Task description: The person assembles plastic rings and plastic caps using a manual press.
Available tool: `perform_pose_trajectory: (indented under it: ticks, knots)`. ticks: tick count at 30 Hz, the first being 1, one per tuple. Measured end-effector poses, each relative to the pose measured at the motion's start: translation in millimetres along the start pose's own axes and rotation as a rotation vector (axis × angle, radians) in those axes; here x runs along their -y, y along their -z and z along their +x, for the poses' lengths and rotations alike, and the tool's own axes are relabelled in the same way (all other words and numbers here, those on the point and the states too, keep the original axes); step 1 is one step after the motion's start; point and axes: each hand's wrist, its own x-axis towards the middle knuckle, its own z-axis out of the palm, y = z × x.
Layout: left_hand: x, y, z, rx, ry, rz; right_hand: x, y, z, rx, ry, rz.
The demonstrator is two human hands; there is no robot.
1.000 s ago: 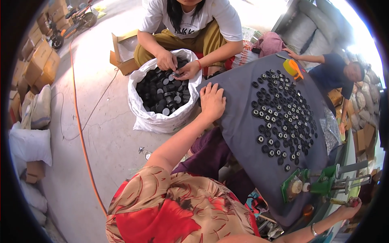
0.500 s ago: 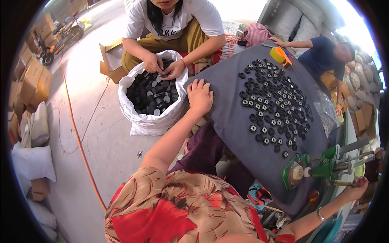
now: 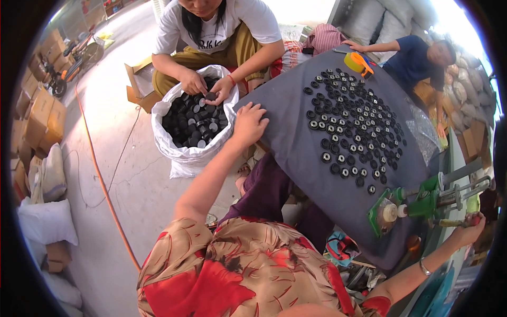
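My left hand [image 3: 250,124] lies with its fingers stretched out on the near left corner of the dark-covered table [image 3: 288,113], holding nothing. At the far right my right hand [image 3: 470,232] is closed round the red-knobbed lever [image 3: 449,223] of a green hand press [image 3: 421,205]. A round, pale block [image 3: 389,213] sits at the press's working end, toward the table. Many round black caps [image 3: 338,138] are spread over the tabletop, some with metallic ring centres. What lies under the press head cannot be made out.
A person [image 3: 216,37] sits opposite, fingering a black disc over a white sack [image 3: 177,150] full of black discs. Another person [image 3: 417,58] leans at the table's far right, near a yellow and orange tape dispenser [image 3: 359,63]. An orange hose [image 3: 97,164] crosses the floor beside cartons [image 3: 45,119].
The view has shifted slightly. My left hand stays at the table corner, its fingers a little more bent. My right hand keeps hold of the lever. The person opposite has tilted a disc.
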Motion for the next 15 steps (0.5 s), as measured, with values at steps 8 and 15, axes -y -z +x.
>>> perform_pose_trajectory:
  ticks: [8,15]
  knots:
    - [67,126,-18,-0.059,0.315,-0.143,0,20,17,0.091,0.244,-0.298]
    - [115,161,-72,0.565,0.450,0.125,-3,-2,1,0.022,0.181,-0.196]
